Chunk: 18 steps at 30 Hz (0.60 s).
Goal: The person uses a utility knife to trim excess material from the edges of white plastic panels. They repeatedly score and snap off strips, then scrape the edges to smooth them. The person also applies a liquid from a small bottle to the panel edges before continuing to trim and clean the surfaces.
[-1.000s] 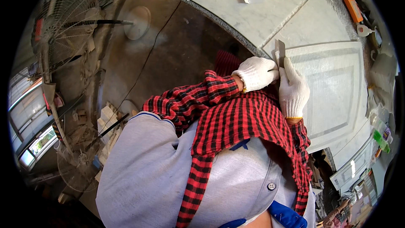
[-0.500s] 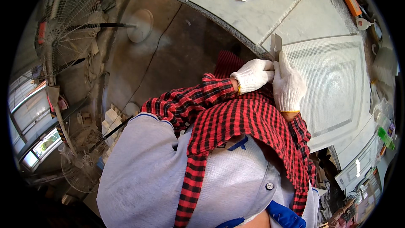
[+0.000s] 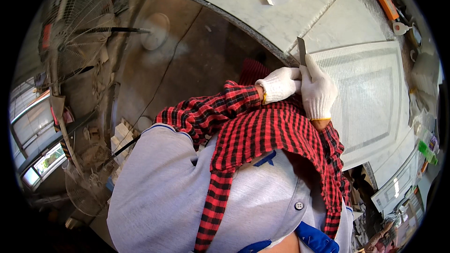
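We see our right hand grasping a flat metal blade upright at the edge of the white panelled slab on the worktop, our left hand clenched beside it, the slab's scraping seemingly barely begun.

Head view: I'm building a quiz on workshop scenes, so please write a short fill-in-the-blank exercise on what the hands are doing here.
1. Both hands wear ____ knit gloves.
2. The right hand holds a thin flat metal blade that points ____.
3. The left hand touches the right hand from the ____ side.
4. The sleeves are checked in red and ____.

Missing words: white; up; left; black
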{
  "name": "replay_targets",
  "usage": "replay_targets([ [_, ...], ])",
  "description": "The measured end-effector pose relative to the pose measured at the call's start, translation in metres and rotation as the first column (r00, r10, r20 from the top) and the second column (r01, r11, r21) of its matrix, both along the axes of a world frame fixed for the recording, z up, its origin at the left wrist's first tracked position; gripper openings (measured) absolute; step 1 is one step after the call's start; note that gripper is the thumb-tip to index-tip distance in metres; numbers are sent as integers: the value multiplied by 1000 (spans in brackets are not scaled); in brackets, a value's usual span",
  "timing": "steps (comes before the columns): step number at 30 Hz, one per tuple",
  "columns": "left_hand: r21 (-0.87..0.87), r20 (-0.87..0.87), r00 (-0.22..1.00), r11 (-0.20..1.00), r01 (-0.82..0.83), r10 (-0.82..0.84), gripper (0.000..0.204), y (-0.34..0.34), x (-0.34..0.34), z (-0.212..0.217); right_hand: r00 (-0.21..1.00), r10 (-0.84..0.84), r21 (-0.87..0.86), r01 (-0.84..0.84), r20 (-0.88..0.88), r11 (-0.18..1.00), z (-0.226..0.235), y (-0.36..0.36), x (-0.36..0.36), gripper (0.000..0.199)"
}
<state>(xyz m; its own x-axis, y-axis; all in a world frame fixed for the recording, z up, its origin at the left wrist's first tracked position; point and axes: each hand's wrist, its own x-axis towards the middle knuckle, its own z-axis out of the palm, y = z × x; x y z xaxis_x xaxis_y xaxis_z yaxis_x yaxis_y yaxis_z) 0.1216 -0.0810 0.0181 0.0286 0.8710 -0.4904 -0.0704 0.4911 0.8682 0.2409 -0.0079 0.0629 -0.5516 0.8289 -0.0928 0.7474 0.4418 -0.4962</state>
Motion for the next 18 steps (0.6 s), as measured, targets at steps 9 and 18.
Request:
replay_targets([
  [9, -229, 317, 914, 956, -184, 252, 46, -8, 6, 20, 654, -637, -588, 346, -407, 731, 12, -6, 45, 38],
  [18, -294, 383, 879, 940, -174, 282, 45, -27, 35, 12, 669, -631, -475, 441, -392, 762, -12, -34, 127, 40],
])
